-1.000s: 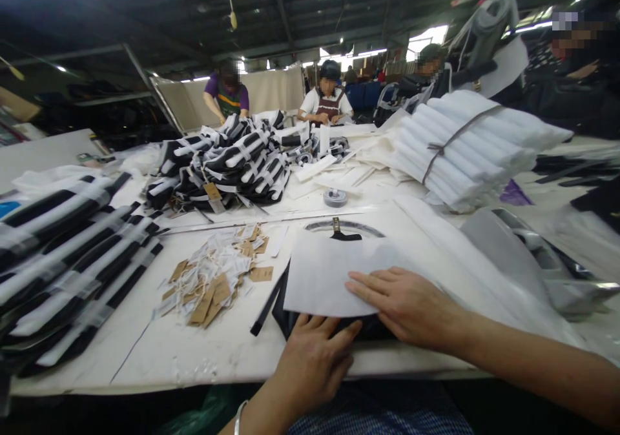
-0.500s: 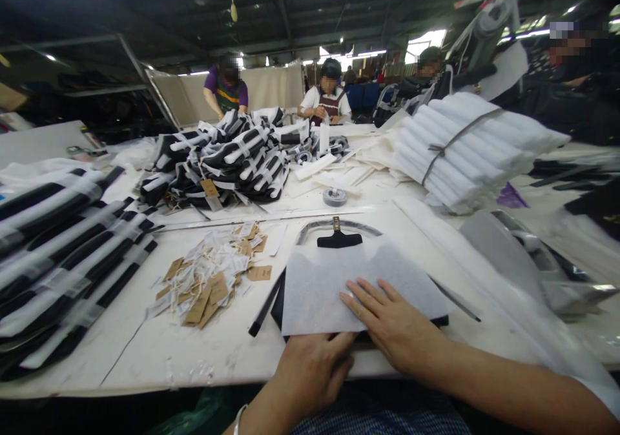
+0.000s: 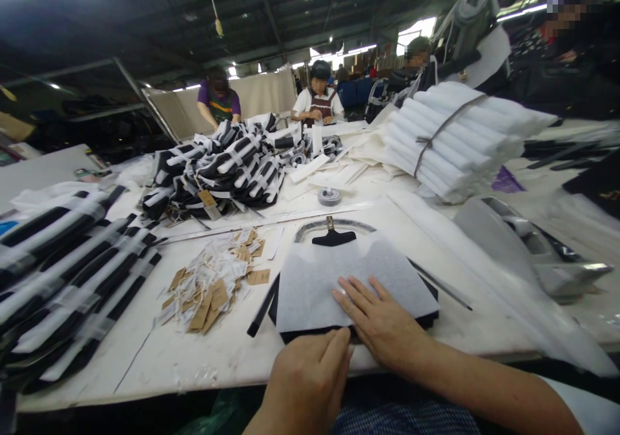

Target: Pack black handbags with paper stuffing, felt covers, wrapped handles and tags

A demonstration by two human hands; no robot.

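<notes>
Smoothly, a white sheet [image 3: 310, 286] is covering a black bag [image 3: 292, 336], right hand [image 3: 380, 322] resting spread, left hand [image 3: 310, 370] curling at seven o'clock, hold hidden.

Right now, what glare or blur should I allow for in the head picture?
Head view: the bright opening at the back washes out white; the roof sits dim; the grey object at right looks soft; the white sheet under the right hand reads clearer.
</notes>
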